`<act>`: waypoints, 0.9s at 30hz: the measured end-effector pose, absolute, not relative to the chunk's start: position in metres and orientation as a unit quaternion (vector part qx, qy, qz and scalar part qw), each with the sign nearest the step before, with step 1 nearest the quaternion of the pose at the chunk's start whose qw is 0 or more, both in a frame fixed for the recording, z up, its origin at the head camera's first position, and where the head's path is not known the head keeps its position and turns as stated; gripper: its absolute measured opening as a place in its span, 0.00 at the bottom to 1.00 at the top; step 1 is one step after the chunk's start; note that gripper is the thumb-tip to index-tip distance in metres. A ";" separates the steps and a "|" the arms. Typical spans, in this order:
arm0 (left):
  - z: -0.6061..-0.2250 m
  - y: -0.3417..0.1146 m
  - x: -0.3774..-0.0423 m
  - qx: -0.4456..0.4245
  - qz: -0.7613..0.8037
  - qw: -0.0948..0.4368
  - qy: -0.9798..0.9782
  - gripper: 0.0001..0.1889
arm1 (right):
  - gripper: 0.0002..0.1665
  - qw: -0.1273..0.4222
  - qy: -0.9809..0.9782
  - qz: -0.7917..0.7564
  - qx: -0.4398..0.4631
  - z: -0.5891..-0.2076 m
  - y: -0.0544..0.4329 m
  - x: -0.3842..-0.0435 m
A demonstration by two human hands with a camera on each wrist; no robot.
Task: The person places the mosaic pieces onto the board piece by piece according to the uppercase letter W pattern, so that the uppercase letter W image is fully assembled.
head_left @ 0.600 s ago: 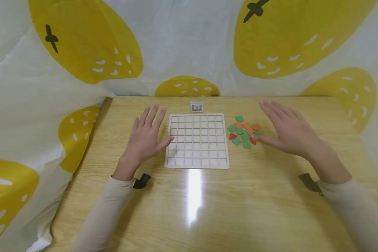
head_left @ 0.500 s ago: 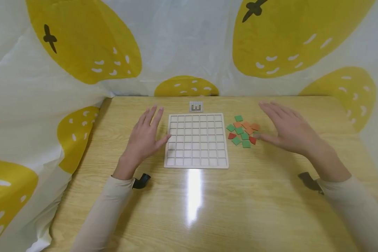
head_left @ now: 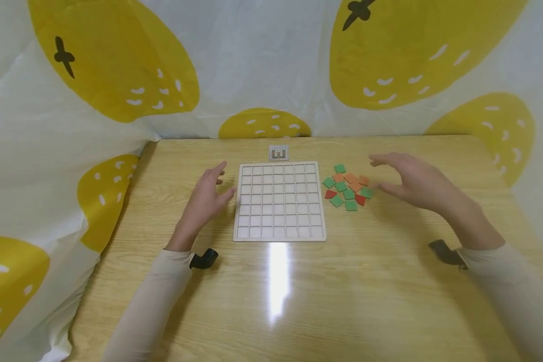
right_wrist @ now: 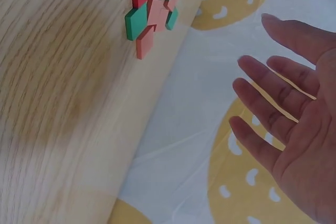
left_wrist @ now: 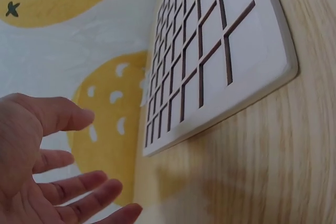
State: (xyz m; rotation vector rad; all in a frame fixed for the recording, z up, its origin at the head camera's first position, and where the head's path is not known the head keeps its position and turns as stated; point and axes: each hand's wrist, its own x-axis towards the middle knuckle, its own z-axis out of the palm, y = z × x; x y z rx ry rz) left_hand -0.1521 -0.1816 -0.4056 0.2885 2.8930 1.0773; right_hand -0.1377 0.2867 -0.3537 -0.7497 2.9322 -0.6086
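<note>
A pale square grid board lies flat on the table, its cells holding no pieces. Just left of it hovers my left hand, empty, with fingers loosely bent; the left wrist view shows the thumb and fingers spread apart beside the board's edge. My right hand is raised to the right of a loose group of flat pieces and holds nothing. That group has green squares, orange squares and two red rounded pieces. In the right wrist view the right fingers are parted and relaxed.
Behind the board lies a small card printed with a grid pattern. A white cloth with yellow lemon-like shapes hangs at the table's back and left side. Light glares on the wooden table in front of the board.
Both hands have turned and their fingers have bent from a straighter, flatter pose. The right hand uncovers a green square. The head view has shifted slightly; board and pieces stay put.
</note>
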 end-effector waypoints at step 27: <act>-0.432 -0.181 -0.162 0.025 0.488 0.178 0.854 0.36 | 0.23 0.105 0.943 -0.212 -0.235 -0.389 0.291 -0.157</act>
